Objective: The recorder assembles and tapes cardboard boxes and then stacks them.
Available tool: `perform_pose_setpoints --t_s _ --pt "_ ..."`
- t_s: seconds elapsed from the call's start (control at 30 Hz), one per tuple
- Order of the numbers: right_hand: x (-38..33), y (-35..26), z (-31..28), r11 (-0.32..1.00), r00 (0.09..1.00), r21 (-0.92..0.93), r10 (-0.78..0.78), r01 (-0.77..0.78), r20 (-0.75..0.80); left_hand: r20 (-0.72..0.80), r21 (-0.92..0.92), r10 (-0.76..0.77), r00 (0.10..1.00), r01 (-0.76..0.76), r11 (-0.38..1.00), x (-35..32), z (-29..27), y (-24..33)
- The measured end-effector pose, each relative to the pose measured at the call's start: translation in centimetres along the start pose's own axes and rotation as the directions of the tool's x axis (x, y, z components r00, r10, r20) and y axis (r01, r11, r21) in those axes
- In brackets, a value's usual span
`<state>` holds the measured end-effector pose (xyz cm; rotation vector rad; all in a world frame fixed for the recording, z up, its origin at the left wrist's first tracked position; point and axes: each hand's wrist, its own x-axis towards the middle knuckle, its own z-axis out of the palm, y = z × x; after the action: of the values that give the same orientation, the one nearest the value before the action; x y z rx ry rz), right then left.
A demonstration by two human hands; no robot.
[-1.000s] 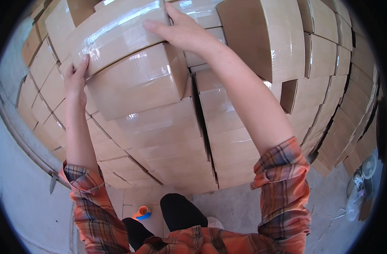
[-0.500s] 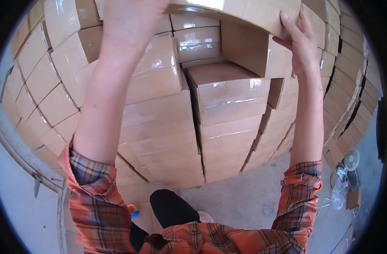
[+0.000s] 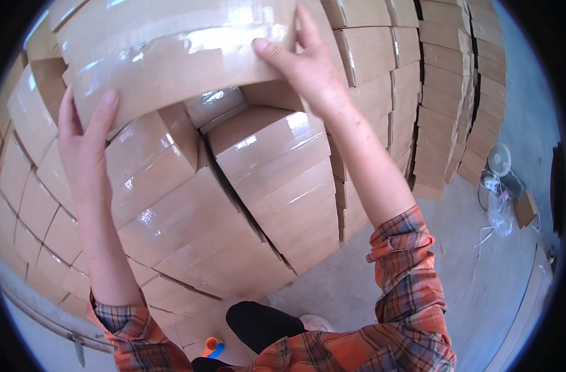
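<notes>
Between my raised hands is a brown cardboard box (image 3: pixel 165 68), sealed with shiny clear tape and tilted a little. My left hand (image 3: pixel 88 124) grips its lower left end, thumb on the front face. My right hand (image 3: pixel 308 68) clasps the right end the same way, with the thumb on the front and the fingers round the edge. The box's upper part runs out of view. Below it stands a stack topped by a taped cardboard box (image 3: pixel 270 142), and left of that another stacked box (image 3: pixel 156 149) sits slightly higher.
Tall columns of cardboard boxes (image 3: pixel 441 93) rise on the right, more stacked boxes (image 3: pixel 32 180) on the left. A small white fan (image 3: pixel 499 160), a clear plastic bag (image 3: pixel 500 211) and a small open box (image 3: pixel 526 209) lie by the right wall. Near my leg is an orange-and-blue tape roll (image 3: pixel 212 347).
The held box has come down and left toward me, showing more of its front. My left hand has shifted left and lower, and the view has turned to the right.
</notes>
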<state>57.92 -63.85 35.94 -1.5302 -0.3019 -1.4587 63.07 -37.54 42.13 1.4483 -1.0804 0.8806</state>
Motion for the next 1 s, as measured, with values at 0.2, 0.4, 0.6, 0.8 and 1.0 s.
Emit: perform_pose_setpoints --t_s 0.2,0.4,0.6,0.8,1.0 --pt "-2.5 0.8 0.5 0.98 0.986 0.109 0.165 -0.167 0.028 0.089 0.173 -0.104 0.991 0.087 0.981 0.1 -1.7 0.5" --pt "-3.1 2.7 -0.8 0.972 0.991 0.194 0.124 -0.131 0.047 0.178 0.116 -0.148 0.973 0.129 0.985 -1.0 0.8 -0.7" --pt "-1.8 1.1 -1.5 0.963 0.983 0.201 0.181 -0.181 0.018 0.129 0.036 -0.159 0.979 0.156 0.987 -0.9 1.9 -1.0" --pt "-1.8 1.9 -1.5 0.959 0.969 0.147 0.232 -0.242 0.08 0.149 0.113 -0.162 0.976 0.146 0.983 -0.2 1.0 -1.6" --pt "-2.7 4.1 -2.2 0.838 0.898 0.329 0.43 -0.436 0.094 0.212 0.134 -0.192 0.958 0.166 0.977 0.0 1.0 -1.1"
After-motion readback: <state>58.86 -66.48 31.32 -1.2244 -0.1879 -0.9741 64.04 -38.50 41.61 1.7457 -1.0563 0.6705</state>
